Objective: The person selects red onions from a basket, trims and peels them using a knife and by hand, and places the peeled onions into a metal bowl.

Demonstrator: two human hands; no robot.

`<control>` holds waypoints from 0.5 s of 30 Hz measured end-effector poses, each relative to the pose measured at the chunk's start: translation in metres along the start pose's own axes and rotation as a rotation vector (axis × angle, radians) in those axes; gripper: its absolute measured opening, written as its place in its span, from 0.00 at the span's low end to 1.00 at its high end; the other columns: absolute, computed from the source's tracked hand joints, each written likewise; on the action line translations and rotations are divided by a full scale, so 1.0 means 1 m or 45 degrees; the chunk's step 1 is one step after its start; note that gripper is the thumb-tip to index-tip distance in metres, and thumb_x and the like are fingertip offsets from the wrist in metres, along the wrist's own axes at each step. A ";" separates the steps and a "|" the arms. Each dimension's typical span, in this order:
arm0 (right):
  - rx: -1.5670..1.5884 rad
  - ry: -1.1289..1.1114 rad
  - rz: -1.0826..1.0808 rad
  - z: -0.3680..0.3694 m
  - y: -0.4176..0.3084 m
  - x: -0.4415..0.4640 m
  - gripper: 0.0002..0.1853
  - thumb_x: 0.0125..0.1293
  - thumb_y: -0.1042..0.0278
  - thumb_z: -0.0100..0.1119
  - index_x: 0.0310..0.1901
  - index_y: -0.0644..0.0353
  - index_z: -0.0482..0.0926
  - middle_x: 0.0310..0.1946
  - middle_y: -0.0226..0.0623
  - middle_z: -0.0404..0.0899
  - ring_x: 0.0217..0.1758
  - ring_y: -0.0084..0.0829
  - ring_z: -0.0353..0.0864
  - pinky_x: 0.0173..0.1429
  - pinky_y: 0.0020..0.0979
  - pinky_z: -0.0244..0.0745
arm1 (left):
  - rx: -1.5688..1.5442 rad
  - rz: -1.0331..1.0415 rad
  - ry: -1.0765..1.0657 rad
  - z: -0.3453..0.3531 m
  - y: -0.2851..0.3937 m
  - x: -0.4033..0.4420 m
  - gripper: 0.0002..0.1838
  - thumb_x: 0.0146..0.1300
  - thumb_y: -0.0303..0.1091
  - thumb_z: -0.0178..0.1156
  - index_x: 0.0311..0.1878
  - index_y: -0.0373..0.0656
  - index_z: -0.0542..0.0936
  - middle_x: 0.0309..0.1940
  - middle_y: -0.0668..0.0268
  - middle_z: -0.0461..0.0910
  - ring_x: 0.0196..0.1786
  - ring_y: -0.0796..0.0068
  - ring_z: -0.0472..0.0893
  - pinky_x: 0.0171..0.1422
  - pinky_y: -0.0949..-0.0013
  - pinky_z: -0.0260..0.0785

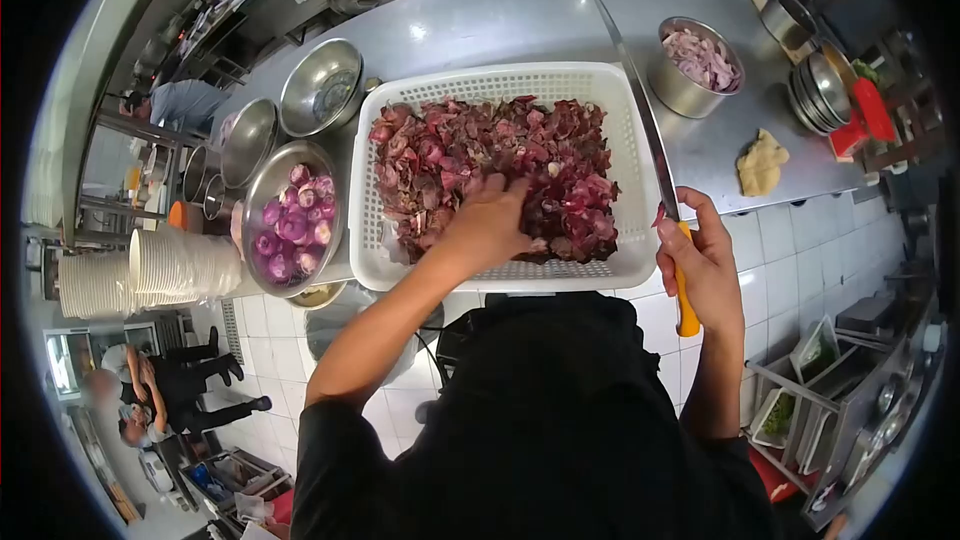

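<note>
Two hands meet the bench (480, 20): the left (487, 220), fingers spread, reaches into onion skins (560, 165) in the basket (500, 283); whether it grips any, I can't see. The right (708, 262) wraps the knife's (650, 125) handle, blade pointing away, probably for safety. Peeled onions (293, 225) sit in a bowl (256, 275) leftward, presumably kept clear of skins.

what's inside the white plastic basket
Red onion skins, with what look like a few onions among them; the left hand touches the pile. What lies beneath the skins is covered.
</note>
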State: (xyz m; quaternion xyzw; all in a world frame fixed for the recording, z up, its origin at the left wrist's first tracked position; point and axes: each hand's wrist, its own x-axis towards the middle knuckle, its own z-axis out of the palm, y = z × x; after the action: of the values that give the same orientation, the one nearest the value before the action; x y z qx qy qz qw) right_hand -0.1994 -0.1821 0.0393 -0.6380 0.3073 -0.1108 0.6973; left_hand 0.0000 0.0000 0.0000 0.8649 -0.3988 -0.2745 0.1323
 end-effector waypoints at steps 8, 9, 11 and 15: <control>-0.021 -0.068 -0.006 -0.022 0.005 0.008 0.20 0.73 0.65 0.60 0.61 0.62 0.69 0.18 0.27 0.69 0.16 0.17 0.63 0.23 0.22 0.58 | -0.178 0.259 0.250 0.034 0.026 0.020 0.34 0.55 0.27 0.64 0.68 0.40 0.72 0.64 0.45 0.71 0.69 0.45 0.70 0.74 0.55 0.63; -0.020 -0.079 -0.019 -0.026 0.006 0.009 0.20 0.73 0.65 0.60 0.61 0.62 0.69 0.17 0.27 0.69 0.16 0.17 0.63 0.23 0.22 0.58 | -0.138 0.274 0.308 0.027 0.029 0.020 0.33 0.55 0.27 0.64 0.67 0.40 0.73 0.64 0.46 0.72 0.69 0.45 0.71 0.74 0.55 0.63; -0.009 -0.100 -0.057 -0.034 0.009 0.011 0.20 0.73 0.65 0.60 0.61 0.63 0.69 0.17 0.27 0.69 0.16 0.16 0.63 0.23 0.22 0.58 | -0.172 0.242 0.332 0.002 0.030 0.026 0.28 0.57 0.29 0.64 0.63 0.40 0.77 0.63 0.48 0.74 0.67 0.47 0.72 0.74 0.55 0.63; 0.012 -0.129 -0.048 -0.041 0.009 0.013 0.20 0.74 0.65 0.59 0.61 0.63 0.68 0.18 0.26 0.69 0.16 0.16 0.63 0.23 0.22 0.59 | 0.002 0.081 0.473 -0.014 0.005 0.074 0.23 0.58 0.31 0.62 0.58 0.35 0.79 0.60 0.44 0.75 0.66 0.47 0.73 0.73 0.54 0.64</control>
State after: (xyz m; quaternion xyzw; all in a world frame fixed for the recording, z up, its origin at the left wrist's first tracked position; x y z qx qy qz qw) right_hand -0.2148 -0.2219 0.0271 -0.6453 0.2589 -0.0930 0.7127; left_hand 0.0445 -0.0593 -0.0135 0.8879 -0.3948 -0.1053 0.2115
